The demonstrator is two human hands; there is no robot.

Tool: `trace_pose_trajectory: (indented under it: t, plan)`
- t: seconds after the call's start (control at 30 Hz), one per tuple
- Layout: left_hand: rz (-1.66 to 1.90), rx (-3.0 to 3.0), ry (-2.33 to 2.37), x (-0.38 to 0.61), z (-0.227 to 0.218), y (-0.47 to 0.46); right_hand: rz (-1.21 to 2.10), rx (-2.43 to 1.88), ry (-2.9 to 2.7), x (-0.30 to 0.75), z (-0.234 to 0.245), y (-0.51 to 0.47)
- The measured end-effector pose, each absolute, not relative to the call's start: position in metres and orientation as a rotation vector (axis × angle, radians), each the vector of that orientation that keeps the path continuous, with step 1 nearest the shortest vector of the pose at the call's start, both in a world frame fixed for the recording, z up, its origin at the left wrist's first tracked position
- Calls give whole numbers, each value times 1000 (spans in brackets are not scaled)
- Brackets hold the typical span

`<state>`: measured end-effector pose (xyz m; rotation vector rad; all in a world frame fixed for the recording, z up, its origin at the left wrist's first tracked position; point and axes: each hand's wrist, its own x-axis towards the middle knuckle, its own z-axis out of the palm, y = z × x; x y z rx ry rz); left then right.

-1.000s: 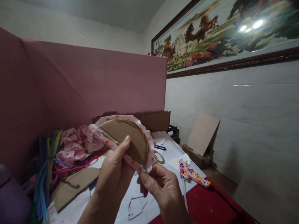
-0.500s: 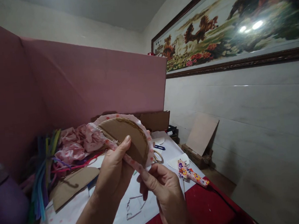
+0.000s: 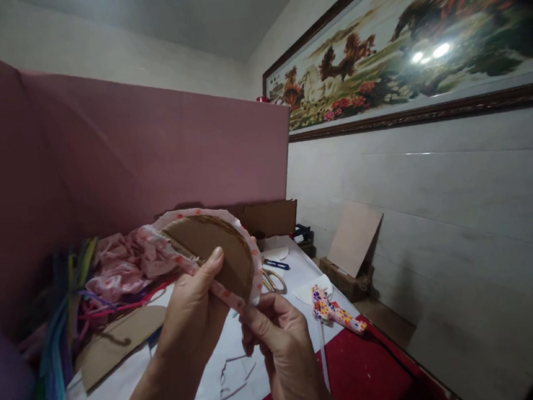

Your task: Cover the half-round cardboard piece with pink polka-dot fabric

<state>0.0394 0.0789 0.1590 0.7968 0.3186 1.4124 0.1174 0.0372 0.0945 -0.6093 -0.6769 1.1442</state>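
Observation:
A half-round piece of cardboard [image 3: 226,244] is held up in front of me, bordered by pink spotted fabric [image 3: 255,260]. A brown glue-like line follows its curved edge. My left hand [image 3: 200,293] grips the piece from below, thumb on the cardboard face, the other fingers behind it. At the near right corner my right hand [image 3: 278,333] pinches the fabric edge between thumb and fingers. The fabric along the straight edge is folded over onto the cardboard. To the left, crumpled pink fabric [image 3: 118,263] lies close behind the piece.
A flower-patterned glue gun [image 3: 336,312] with a cord lies at the right. Gold-handled scissors [image 3: 273,281], a blue cutter [image 3: 276,264] and eyeglasses [image 3: 235,377] rest on the white sheet. Pipe cleaners [image 3: 58,330], a cardboard shape [image 3: 120,343] and a purple container [image 3: 4,378] are at left.
The whole view has shifted slightly, so things appear a little further left. Both hands keep the same hold on the fabric-edged cardboard.

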Motion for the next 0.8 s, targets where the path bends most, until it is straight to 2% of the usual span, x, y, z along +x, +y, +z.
trace_pose_trajectory:
  t: [0.43, 0.8]
  plan:
    - [1529, 778, 326, 47, 151, 82, 887, -799, -825, 121, 93, 35]
    - [1542, 813, 339, 53, 145, 76, 1051, -784, -859, 137, 99, 44]
